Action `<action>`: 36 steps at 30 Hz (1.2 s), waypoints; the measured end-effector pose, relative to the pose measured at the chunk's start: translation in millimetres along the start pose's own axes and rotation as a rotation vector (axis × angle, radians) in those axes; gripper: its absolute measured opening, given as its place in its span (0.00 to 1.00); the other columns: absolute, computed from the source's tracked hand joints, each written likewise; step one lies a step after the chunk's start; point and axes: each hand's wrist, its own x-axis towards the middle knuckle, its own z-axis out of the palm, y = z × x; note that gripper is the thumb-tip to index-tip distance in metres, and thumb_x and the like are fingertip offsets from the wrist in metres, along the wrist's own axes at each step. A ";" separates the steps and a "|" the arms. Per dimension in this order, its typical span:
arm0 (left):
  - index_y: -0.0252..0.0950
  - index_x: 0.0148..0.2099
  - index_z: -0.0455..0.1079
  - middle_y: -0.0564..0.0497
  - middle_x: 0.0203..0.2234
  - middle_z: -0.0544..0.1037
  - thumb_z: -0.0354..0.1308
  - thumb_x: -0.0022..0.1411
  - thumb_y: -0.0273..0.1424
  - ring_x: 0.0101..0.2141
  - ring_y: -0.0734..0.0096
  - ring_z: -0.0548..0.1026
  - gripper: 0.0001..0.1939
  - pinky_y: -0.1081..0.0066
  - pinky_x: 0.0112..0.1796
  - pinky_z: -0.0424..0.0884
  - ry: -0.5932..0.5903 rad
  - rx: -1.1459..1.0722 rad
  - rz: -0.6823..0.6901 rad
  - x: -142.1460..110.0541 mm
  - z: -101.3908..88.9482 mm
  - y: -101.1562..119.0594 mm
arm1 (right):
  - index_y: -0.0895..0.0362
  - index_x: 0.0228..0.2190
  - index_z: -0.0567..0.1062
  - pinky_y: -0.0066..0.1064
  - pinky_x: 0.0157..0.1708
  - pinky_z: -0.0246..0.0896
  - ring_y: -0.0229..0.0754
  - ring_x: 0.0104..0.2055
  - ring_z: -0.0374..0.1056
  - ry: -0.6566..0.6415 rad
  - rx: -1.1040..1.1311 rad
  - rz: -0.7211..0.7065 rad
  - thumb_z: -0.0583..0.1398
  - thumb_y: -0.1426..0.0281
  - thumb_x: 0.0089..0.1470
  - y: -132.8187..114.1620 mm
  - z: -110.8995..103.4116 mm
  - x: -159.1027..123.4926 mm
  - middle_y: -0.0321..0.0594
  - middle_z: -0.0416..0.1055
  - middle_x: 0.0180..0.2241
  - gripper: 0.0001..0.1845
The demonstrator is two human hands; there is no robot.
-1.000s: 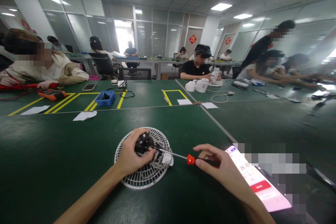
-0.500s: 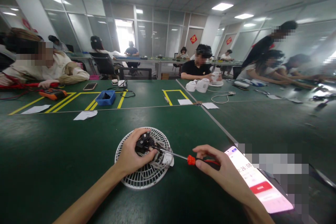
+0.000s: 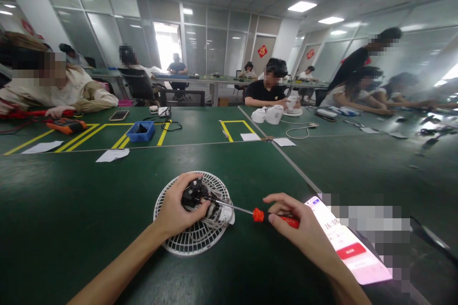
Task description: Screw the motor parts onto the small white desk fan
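Observation:
A round white fan grille (image 3: 193,248) lies on the green table, with a black fan motor (image 3: 191,194) and coiled pale cable (image 3: 211,224) on top of it. My left hand (image 3: 178,209) is closed around the motor, thumb on the near side and fingers over the far side. In my right hand (image 3: 291,214) is a screwdriver (image 3: 258,215) with a red and black handle. Its shaft points left, and the tip meets the motor near my left thumb; the exact contact point is hidden.
A lit phone (image 3: 352,248) lies right of my right hand. Farther back are a blue bin (image 3: 140,132), paper slips (image 3: 112,155), an orange meter (image 3: 67,125) and white fan parts (image 3: 274,114). Across the table sits a co-worker (image 3: 266,93); another person (image 3: 71,86) is at left.
The whole view has shifted slightly. My right fingers have shifted on the screwdriver handle, which now shows more red. My left hand keeps its hold on the motor.

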 end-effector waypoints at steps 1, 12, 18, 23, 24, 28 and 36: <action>0.42 0.57 0.67 0.47 0.50 0.76 0.66 0.56 0.33 0.50 0.59 0.76 0.26 0.56 0.54 0.74 0.000 0.000 0.000 -0.3 -0.1 0.0 | 0.54 0.46 0.76 0.32 0.37 0.68 0.42 0.33 0.74 0.004 0.010 -0.006 0.63 0.63 0.57 -0.5 0.0 0.2 0.35 0.76 0.30 0.15; 0.41 0.56 0.68 0.46 0.48 0.77 0.67 0.57 0.39 0.47 0.59 0.77 0.26 0.56 0.51 0.76 0.015 0.045 -0.006 0.5 0.5 -0.6 | 0.53 0.44 0.77 0.36 0.40 0.69 0.43 0.36 0.74 -0.008 0.033 -0.023 0.66 0.70 0.49 -7.0 -0.8 -0.1 0.36 0.76 0.35 0.18; 0.40 0.55 0.69 0.47 0.47 0.78 0.67 0.57 0.39 0.46 0.60 0.78 0.25 0.57 0.50 0.76 0.012 0.043 0.005 1.0 -2.7 1.9 | 0.53 0.44 0.77 0.38 0.43 0.67 0.44 0.39 0.74 -0.011 0.060 -0.045 0.66 0.69 0.49 -2.5 0.8 1.2 0.36 0.76 0.36 0.17; 0.40 0.55 0.69 0.48 0.47 0.78 0.67 0.57 0.41 0.46 0.60 0.78 0.25 0.59 0.50 0.75 0.008 0.039 -0.026 1.2 -4.6 2.3 | 0.55 0.42 0.78 0.39 0.46 0.66 0.45 0.40 0.74 -0.028 0.109 -0.045 0.67 0.67 0.50 2.6 2.1 7.8 0.37 0.77 0.36 0.16; 0.40 0.55 0.69 0.47 0.48 0.78 0.67 0.57 0.42 0.46 0.60 0.78 0.25 0.59 0.51 0.75 0.005 0.038 -0.033 1.2 -4.7 2.0 | 0.55 0.42 0.78 0.39 0.46 0.66 0.45 0.41 0.74 -0.033 0.122 -0.044 0.67 0.67 0.49 3.5 2.3 9.4 0.37 0.77 0.36 0.16; 0.39 0.55 0.70 0.47 0.47 0.77 0.67 0.57 0.45 0.47 0.59 0.77 0.27 0.56 0.53 0.74 0.017 0.039 -0.053 1.0 -4.8 1.7 | 0.55 0.41 0.79 0.38 0.45 0.66 0.45 0.40 0.74 -0.046 0.178 -0.050 0.68 0.67 0.48 8.0 3.6 16.0 0.36 0.78 0.35 0.16; 0.38 0.54 0.71 0.45 0.48 0.78 0.67 0.54 0.49 0.48 0.57 0.77 0.30 0.54 0.55 0.72 0.056 0.037 -0.121 -4.7 -7.8 7.1 | 0.56 0.38 0.80 0.34 0.37 0.63 0.42 0.32 0.73 -0.093 0.399 0.001 0.70 0.66 0.45 17.6 7.8 27.1 0.36 0.79 0.29 0.16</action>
